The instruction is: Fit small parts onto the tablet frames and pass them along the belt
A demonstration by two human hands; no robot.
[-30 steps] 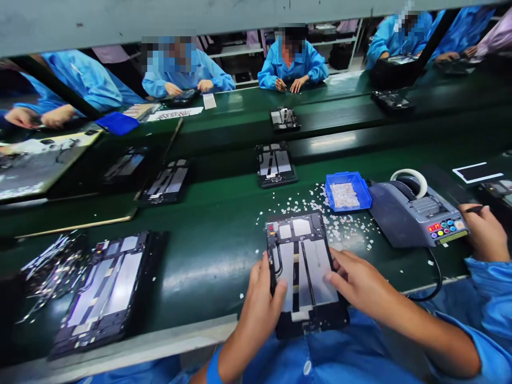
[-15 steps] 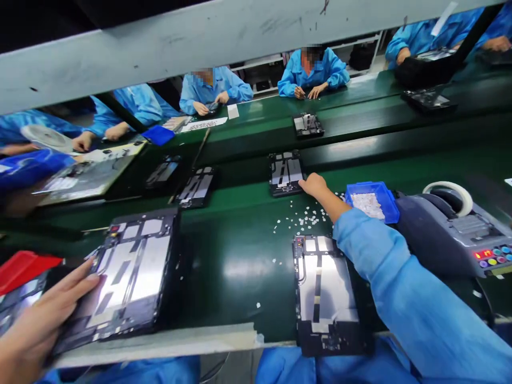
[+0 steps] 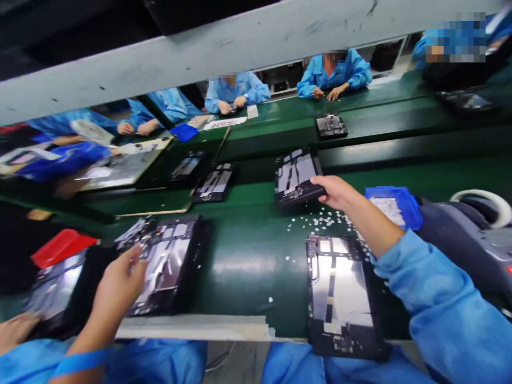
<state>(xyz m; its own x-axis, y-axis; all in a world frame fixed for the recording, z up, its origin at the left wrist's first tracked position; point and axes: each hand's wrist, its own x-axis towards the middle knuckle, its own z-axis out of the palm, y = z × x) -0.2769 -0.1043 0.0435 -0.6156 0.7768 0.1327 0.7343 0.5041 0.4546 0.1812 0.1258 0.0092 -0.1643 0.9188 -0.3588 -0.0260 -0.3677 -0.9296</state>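
My right hand (image 3: 334, 192) grips the lower right corner of an opened tablet (image 3: 296, 173), its silvery battery and dark ribbon cables exposed, and holds it tilted above the green belt. My left hand (image 3: 120, 282), blurred, is beside the left edge of another opened tablet (image 3: 170, 261); thumb and fingers look apart with nothing plainly between them. That tablet seems to lie on top of others. A third opened tablet (image 3: 340, 293) lies at the near edge in front of me. Small white pieces (image 3: 324, 218) are scattered beneath my right hand.
A blue bin (image 3: 414, 208) of white pieces stands right, beside a grey tape dispenser (image 3: 452, 229). More tablets (image 3: 216, 184) lie farther back. A red tray (image 3: 64, 248) and another person's hand (image 3: 18, 330) are at left. Co-workers sit opposite; a beam (image 3: 240, 37) crosses above.
My right hand has lifted and tilted the tablet that lay on the belt. My left hand has come off the left tablet, which now lies flatter. The view has shifted left.
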